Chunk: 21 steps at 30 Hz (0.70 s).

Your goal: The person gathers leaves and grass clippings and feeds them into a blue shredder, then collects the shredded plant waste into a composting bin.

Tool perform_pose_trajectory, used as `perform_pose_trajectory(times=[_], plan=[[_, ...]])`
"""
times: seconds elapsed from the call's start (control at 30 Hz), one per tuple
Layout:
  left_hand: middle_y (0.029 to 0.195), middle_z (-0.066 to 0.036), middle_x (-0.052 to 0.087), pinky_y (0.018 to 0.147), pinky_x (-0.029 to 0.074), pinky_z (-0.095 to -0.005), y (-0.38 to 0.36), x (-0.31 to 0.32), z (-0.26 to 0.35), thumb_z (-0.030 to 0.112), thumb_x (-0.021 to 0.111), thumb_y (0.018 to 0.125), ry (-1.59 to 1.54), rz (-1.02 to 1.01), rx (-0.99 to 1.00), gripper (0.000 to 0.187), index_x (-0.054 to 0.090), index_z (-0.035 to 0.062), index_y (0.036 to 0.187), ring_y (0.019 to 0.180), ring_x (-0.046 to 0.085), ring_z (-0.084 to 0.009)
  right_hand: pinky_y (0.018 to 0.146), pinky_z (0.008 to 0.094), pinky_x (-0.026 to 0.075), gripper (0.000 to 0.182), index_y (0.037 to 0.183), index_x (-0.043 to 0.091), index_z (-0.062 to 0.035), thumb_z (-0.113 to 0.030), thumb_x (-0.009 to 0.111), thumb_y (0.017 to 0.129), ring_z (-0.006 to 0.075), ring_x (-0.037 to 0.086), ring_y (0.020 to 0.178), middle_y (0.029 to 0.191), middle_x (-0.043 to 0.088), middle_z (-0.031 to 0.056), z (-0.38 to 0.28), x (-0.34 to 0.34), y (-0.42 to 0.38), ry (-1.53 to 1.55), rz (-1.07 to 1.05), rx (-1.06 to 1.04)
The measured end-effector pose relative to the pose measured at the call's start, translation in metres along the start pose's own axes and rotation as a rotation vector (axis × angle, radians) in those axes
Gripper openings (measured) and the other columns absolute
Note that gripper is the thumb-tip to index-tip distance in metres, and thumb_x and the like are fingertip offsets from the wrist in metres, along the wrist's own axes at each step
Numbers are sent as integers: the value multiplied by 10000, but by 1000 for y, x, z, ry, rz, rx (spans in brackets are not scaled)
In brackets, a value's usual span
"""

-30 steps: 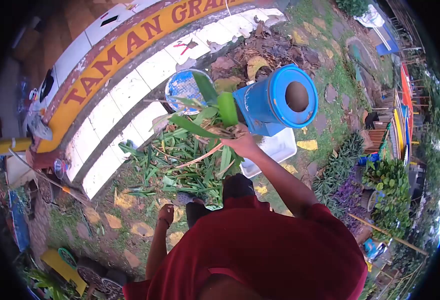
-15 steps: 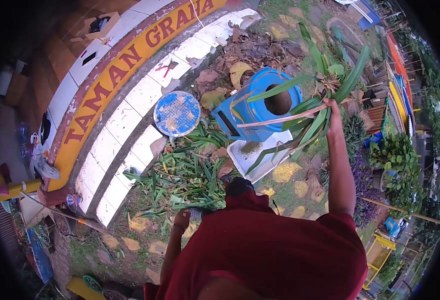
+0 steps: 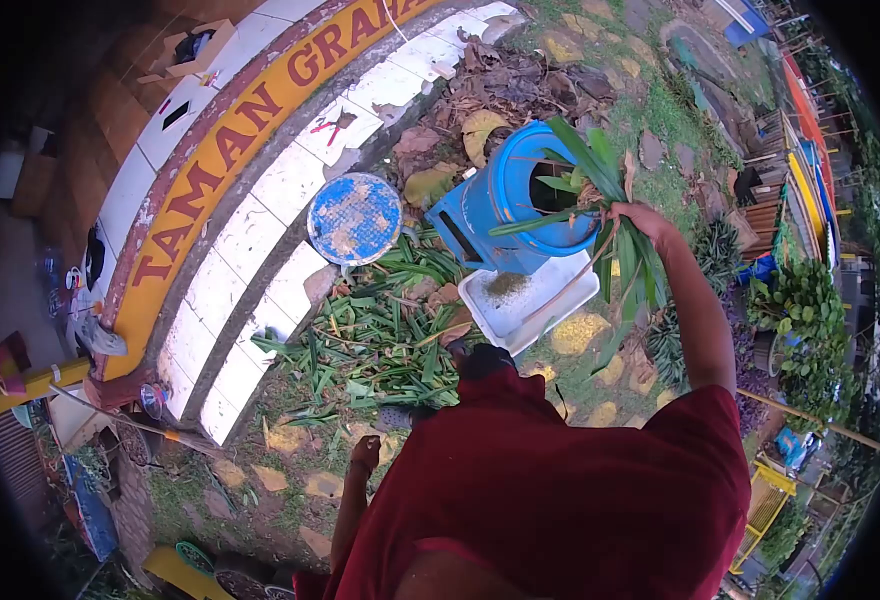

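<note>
My right hand [image 3: 640, 218] is closed around the base of a long-leaved green plant [image 3: 628, 262]. Some of its leaves reach over the mouth of the blue drum [image 3: 520, 215], and others hang down outside the rim. Below the drum lies a white tray [image 3: 490, 322] with some greenish bits in it. My left hand [image 3: 365, 454] hangs low on the left with its fingers curled, and nothing shows in it. Nearest to it is a pile of cut green leaves [image 3: 380, 350] on the ground.
A round blue lid [image 3: 354, 220] with dirt on it rests by the white tiled step [image 3: 245, 250]. Red-handled cutters [image 3: 335, 127] lie on the tiles. Dry brown leaves [image 3: 520, 80] are heaped behind the drum. Yellow stepping stones [image 3: 578, 334] dot the ground.
My right hand has brought the plant left and slightly down, so its leaves now enter the drum's mouth. My left hand has dropped slightly.
</note>
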<state>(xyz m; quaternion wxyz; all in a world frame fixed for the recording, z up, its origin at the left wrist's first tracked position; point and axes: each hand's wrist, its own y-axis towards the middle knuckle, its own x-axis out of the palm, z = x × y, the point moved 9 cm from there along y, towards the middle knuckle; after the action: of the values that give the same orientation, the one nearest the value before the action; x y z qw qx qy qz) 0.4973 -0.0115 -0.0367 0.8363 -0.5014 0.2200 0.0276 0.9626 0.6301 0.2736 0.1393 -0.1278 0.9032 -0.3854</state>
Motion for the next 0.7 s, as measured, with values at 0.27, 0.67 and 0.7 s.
perform_pose_trajectory(times=[0.27,0.67,0.7], plan=[[1069,-153,690,863,514,-400,-17,6,23,322,579,917,-143,23,-22,335,648,101,1160,1004,662,-294,740,388,566,297,945,746,-31,-139,706,671,290,699,928,998,710,180,0,-2,167,-1491,101,128],[1099,-133,686,881,509,-387,-49,56,100,383,561,912,-154,-43,-52,398,617,123,1209,1040,654,-276,1129,406,315,1076,1477,303,-32,-508,809,656,348,334,1390,1517,313,216,4,84,212,-1317,20,-129],[1099,-133,686,881,509,-387,-48,59,98,383,561,912,-151,-46,-50,398,617,123,1209,1040,654,-276,1129,406,315,1076,1477,303,-32,-508,809,656,348,334,1390,1517,313,216,0,75,200,-1314,23,-126]])
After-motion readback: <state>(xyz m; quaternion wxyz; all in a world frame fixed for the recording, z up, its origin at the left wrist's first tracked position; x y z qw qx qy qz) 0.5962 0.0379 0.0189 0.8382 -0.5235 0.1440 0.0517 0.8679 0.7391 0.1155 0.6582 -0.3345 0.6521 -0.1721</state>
